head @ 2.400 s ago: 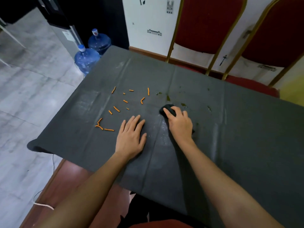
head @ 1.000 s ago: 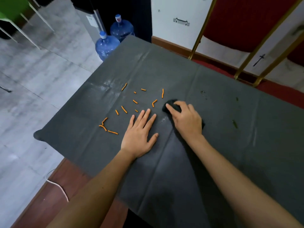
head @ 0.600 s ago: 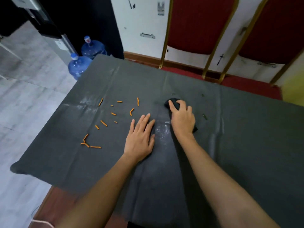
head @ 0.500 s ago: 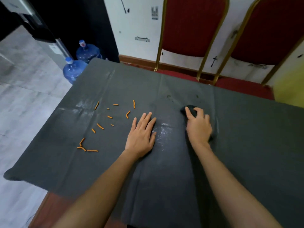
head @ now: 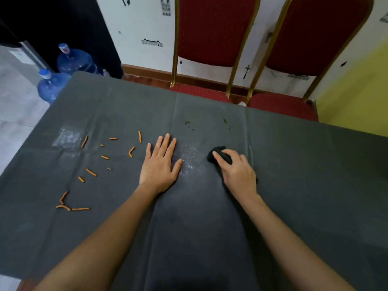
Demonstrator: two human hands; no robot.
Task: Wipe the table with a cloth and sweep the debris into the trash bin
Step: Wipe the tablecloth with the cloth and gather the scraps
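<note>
The right hand (head: 238, 173) presses a bunched dark cloth (head: 219, 154) onto the tabletop (head: 304, 185), its fingers (head: 218, 157) curled down over the wad and gripping it, so that only the far end of the cloth shows past the fingertips. The left hand (head: 160, 164) lies flat on the tabletop just to the left, fingers spread and straight, holding nothing; it looks to be steadying the grey cover. Between the two hands sits a pale damp patch (head: 192, 159). What the next stroke turns on is where the dirt lies from the cloth. The green smears (head: 190, 125) sit farther from the person and slightly to the left of the cloth, with a smaller green speck (head: 225, 121) almost straight ahead of it, so the right hand is the nearer one and a push away from the body would likely reach them. The orange crumbs (head: 102, 157) are scattered well to the left, beyond the left hand, in a loose band running from the far middle toward the near left edge; to reach them the cloth would probably have to cross past the flat left hand. No trash bin is in view.
</note>
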